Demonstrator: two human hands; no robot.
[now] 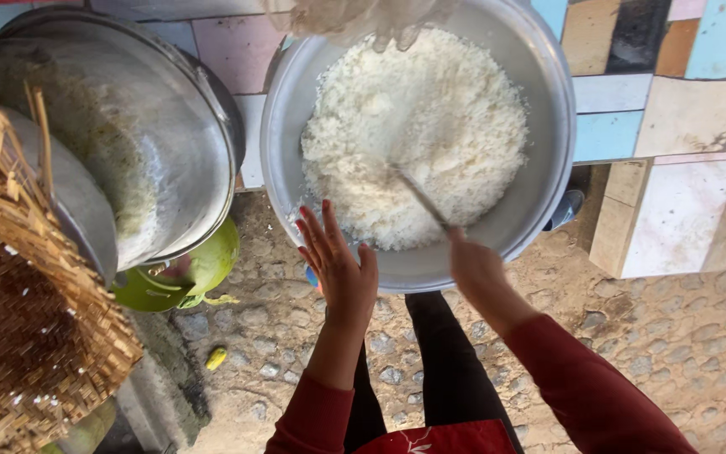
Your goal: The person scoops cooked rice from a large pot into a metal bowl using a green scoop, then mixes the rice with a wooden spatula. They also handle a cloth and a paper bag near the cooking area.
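Left hand: flat and open, fingers spread, nothing in the grip, held just by the near rim of the big bowl, maybe touching it, hard to tell
Right hand: closed tight, grip wrapped round the end of a thin spoon handle, just over the near rim of the bowl
Spoon: thin and blurry, slanting up and left from the right hand, far end down in the rice
Rice: white and fluffy, piled up inside the big bowl, filling most of it
Big bowl: round, shiny silver metal, sitting in the middle at the top, near edge sticking out over the stony ground
Other hands: pale and blurry, at the far rim of the bowl, right above the rice, belonging to someone else
Big pot: silver metal, tipped to one side, just left of the bowl, nearly touching it
Basket: woven, brown, at the far left, with small white bits stuck inside
Green round thing: under the big pot, on the ground
Small yellow thing: lying on the stones, below the green thing
Tiled desk: pink, blue, yellow and white tiles, under and behind the bowl
Ground: rough little stones set in grey
Sleeves: dark red, on both arms
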